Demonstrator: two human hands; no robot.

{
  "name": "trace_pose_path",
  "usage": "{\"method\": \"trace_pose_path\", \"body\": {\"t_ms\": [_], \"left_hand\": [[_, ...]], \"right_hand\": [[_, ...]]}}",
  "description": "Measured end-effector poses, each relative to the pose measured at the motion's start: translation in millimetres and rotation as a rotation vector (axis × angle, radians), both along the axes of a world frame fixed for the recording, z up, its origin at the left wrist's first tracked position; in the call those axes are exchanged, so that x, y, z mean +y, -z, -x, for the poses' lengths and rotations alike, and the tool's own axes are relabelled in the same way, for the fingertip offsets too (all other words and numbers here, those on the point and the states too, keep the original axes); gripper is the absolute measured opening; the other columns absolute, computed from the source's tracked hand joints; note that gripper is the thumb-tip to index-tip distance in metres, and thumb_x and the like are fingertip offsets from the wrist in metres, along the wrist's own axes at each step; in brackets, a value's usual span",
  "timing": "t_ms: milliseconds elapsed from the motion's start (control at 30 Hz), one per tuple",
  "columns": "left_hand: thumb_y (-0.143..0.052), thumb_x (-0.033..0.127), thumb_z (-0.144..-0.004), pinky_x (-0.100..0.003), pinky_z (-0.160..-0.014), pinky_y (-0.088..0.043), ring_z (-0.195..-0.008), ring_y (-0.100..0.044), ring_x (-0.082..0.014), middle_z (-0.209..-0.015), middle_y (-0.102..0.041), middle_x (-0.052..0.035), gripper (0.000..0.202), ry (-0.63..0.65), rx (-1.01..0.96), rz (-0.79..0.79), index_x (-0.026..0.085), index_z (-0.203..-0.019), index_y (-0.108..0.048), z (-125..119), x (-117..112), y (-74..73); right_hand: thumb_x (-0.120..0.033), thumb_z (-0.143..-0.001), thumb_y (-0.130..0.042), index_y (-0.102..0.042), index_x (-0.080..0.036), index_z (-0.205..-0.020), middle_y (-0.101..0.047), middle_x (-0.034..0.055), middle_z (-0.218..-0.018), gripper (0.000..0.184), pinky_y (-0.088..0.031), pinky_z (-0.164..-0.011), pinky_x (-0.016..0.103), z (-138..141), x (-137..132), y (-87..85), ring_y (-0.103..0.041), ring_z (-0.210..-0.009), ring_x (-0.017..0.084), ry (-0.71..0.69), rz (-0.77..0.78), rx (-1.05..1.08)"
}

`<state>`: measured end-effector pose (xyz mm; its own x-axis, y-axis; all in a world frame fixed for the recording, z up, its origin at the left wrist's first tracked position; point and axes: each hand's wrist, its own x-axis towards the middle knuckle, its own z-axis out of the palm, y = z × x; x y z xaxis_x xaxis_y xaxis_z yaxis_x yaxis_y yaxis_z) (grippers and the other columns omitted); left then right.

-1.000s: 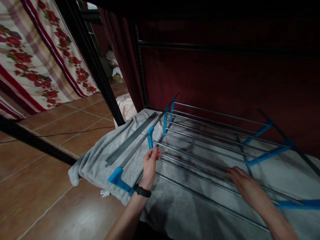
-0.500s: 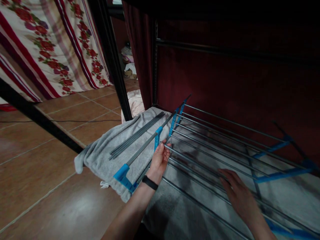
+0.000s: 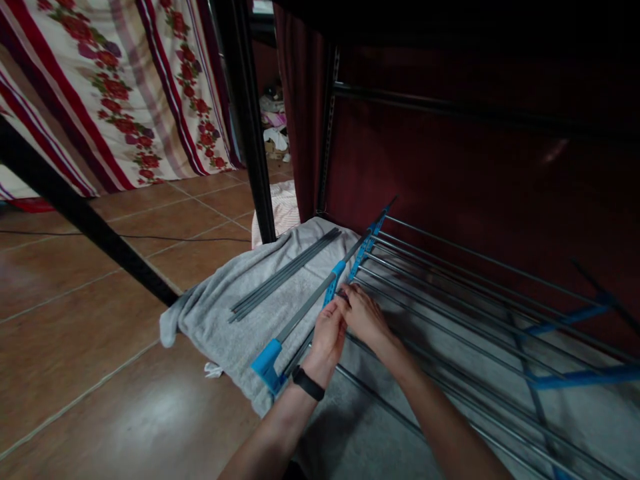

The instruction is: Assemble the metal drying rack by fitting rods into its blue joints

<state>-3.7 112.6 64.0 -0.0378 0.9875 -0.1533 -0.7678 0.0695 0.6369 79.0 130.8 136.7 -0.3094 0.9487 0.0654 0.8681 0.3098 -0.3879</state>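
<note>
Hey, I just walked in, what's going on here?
A person's left hand, with a black wristband above it, and right hand meet at the left side of a rack of metal rods. They are close beside a blue bracket; the fingers hide exactly what they grip. The rack is on a gray blanket, with several loose gray rods lying to its left.

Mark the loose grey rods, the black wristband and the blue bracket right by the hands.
Loose grey rods (image 3: 285,274): head view, mid-length of the bundle.
Black wristband (image 3: 309,384): head view, middle of the band.
Blue bracket (image 3: 332,287): head view, its arm below the top cap.
</note>
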Motion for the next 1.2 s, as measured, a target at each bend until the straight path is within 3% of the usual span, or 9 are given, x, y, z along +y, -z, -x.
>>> {"method": "trace_pose_path", "body": {"t_ms": [200, 433, 500, 567, 667, 800, 1000, 1200], "left_hand": [[-0.088, 0.034, -0.064, -0.027, -0.074, -0.049, -0.069, -0.059, -0.0136, -0.068, -0.063, 0.0011, 0.028, 0.021, 0.039, 0.011, 0.017, -0.068, -0.066, 2.2, -4.4, 1.0], [-0.083, 0.036, -0.070, -0.023, -0.068, -0.044, -0.066, -0.054, -0.0110, -0.071, -0.064, 0.0008, 0.025, 0.055, 0.218, -0.014, 0.017, -0.074, -0.067, 19.0, -15.4, -0.3], [-0.080, 0.036, -0.074, -0.024, -0.067, -0.045, -0.067, -0.056, -0.0121, -0.073, -0.064, 0.0005, 0.022, -0.042, 0.317, -0.004, 0.018, -0.079, -0.069, 24.6, -16.5, 3.7], [-0.078, 0.034, -0.077, -0.026, -0.072, -0.049, -0.073, -0.060, -0.0139, -0.080, -0.067, -0.0002, 0.020, -0.224, 0.426, 0.014, 0.020, -0.089, -0.070, 29.6, -15.0, 8.2], [-0.078, 0.025, -0.076, -0.030, -0.088, -0.052, -0.094, -0.067, -0.0179, -0.103, -0.073, -0.0034, 0.028, -0.408, 0.563, 0.005, 0.023, -0.103, -0.071, 34.1, -8.3, 11.9], [-0.077, 0.017, -0.078, -0.035, -0.106, -0.049, -0.115, -0.068, -0.0230, -0.117, -0.076, -0.0058, 0.030, -0.352, 0.668, -0.098, 0.024, -0.108, -0.076, 33.0, 2.7, 10.0], [-0.077, 0.015, -0.079, -0.036, -0.106, -0.050, -0.114, -0.069, -0.0245, -0.103, -0.078, -0.0049, 0.023, -0.414, 0.694, -0.127, 0.025, -0.099, -0.080, 29.0, 6.8, 8.9], [-0.070, 0.022, -0.087, -0.040, -0.110, -0.047, -0.112, -0.069, -0.0245, -0.111, -0.078, -0.0042, 0.023, -0.387, 0.829, -0.132, 0.028, -0.107, -0.079, 28.5, 6.4, 12.4]], "right_hand": [[-0.030, -0.106, -0.038, -0.063, -0.020, -0.132, -0.067, 0.0117, -0.134, 0.037, -0.050, -0.097, 0.035, 3.2, -10.5, 3.1, -0.065, -0.119, 0.024, 0.036, 0.005, -0.034], [-0.021, -0.102, -0.042, -0.063, -0.022, -0.128, -0.068, 0.0098, -0.130, 0.033, -0.050, -0.095, 0.034, 6.4, -15.3, 2.5, -0.064, -0.120, 0.023, 0.066, 0.014, -0.021], [-0.021, -0.104, -0.040, -0.064, -0.022, -0.126, -0.068, 0.0101, -0.129, 0.033, -0.049, -0.095, 0.033, 7.1, -16.0, 3.5, -0.064, -0.119, 0.023, 0.067, 0.005, -0.033], [-0.024, -0.106, -0.037, -0.064, -0.023, -0.125, -0.067, 0.0101, -0.129, 0.034, -0.049, -0.094, 0.033, 6.9, -16.5, 5.1, -0.064, -0.117, 0.022, 0.051, -0.010, -0.035], [-0.027, -0.108, -0.035, -0.064, -0.023, -0.128, -0.067, 0.0098, -0.130, 0.036, -0.049, -0.095, 0.033, 5.6, -16.1, 6.7, -0.065, -0.115, 0.022, 0.024, -0.011, -0.037], [-0.027, -0.108, -0.036, -0.062, -0.022, -0.134, -0.066, 0.0111, -0.133, 0.038, -0.050, -0.095, 0.034, 4.6, -13.8, 6.4, -0.064, -0.116, 0.023, 0.013, 0.006, -0.048], [-0.028, -0.108, -0.031, -0.064, -0.023, -0.132, -0.067, 0.0115, -0.133, 0.041, -0.050, -0.096, 0.032, 4.3, -11.1, 8.1, -0.065, -0.117, 0.022, -0.001, -0.010, -0.070], [-0.026, -0.109, -0.026, -0.062, -0.019, -0.135, -0.064, 0.0146, -0.137, 0.045, -0.051, -0.096, 0.034, 3.3, -10.2, 10.0, -0.065, -0.119, 0.024, -0.032, -0.004, -0.123]]}}
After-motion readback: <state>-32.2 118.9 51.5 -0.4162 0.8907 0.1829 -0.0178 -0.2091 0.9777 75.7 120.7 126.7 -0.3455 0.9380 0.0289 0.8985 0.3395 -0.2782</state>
